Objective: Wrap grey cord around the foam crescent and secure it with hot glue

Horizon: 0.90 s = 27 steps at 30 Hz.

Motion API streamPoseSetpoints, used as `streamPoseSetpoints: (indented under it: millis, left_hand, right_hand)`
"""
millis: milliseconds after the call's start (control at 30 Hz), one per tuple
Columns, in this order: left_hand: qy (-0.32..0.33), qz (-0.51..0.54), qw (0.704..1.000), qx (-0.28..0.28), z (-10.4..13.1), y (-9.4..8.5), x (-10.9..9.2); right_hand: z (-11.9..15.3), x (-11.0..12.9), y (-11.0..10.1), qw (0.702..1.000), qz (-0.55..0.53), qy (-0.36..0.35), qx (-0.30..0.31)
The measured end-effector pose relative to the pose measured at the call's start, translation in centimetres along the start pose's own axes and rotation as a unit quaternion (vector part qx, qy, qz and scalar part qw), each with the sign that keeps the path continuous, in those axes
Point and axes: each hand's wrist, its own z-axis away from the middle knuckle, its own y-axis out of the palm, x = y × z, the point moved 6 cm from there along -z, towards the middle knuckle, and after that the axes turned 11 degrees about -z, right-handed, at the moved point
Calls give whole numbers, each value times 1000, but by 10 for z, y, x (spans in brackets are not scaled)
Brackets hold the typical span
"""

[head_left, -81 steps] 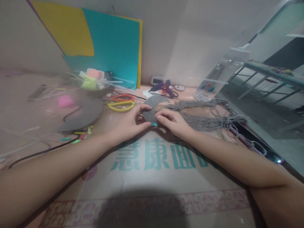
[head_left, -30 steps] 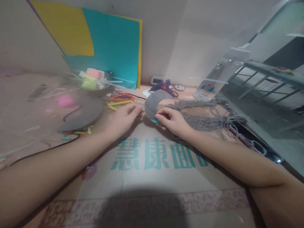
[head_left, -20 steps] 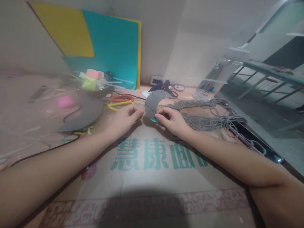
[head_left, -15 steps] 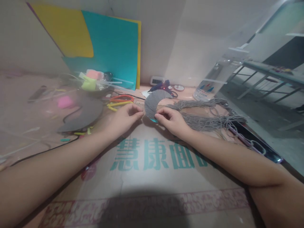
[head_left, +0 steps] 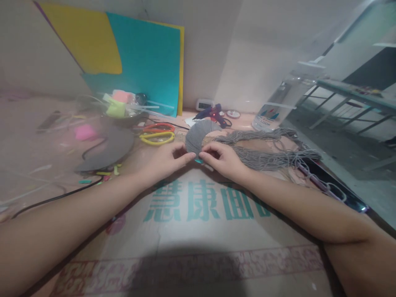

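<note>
A crescent shape wrapped in grey yarn (head_left: 194, 138) is held up in front of me, with a bit of bare teal (head_left: 199, 161) showing at its lower end. My right hand (head_left: 222, 159) pinches that lower end from the right between thumb and fingers. From the left, my left hand (head_left: 176, 157) closes thumb and fingers on the lower edge, its thumb tip almost meeting the right one. Loops of grey yarn (head_left: 262, 159) lie on the table just right of my right hand. Whether a loose strand is between my fingers cannot be made out.
Behind the crescent are a blue glue gun (head_left: 210, 113), a small white digital device (head_left: 205, 104) and orange-and-yellow-handled scissors (head_left: 157, 138). A clear plastic container (head_left: 275, 103) stands right, beyond a phone (head_left: 343, 189). A bowl of craft bits (head_left: 123, 117) and a grey sheet (head_left: 108, 150) are left.
My left hand has moved right and now touches the crescent's lower edge; before, its pinched fingers were apart from it. The crescent has shifted slightly left and down.
</note>
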Motion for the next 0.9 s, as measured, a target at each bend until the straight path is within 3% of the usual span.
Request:
streamPoseSetpoints:
  millis: [533, 667, 767, 900]
  left_hand:
    - [19, -19, 1000, -7, 0, -1, -3]
    - [60, 75, 995, -28, -1, -1, -5]
    - [48, 149, 987, -39, -2, 0, -2]
    - [43, 170, 984, -35, -1, 1, 0]
  right_hand:
    - [0, 3, 3, 1000, 2, -14, 14]
    - [0, 2, 2, 1000, -1, 2, 8]
    - [0, 1, 3, 1000, 3, 7, 7]
    - [0, 1, 3, 1000, -10, 4, 15]
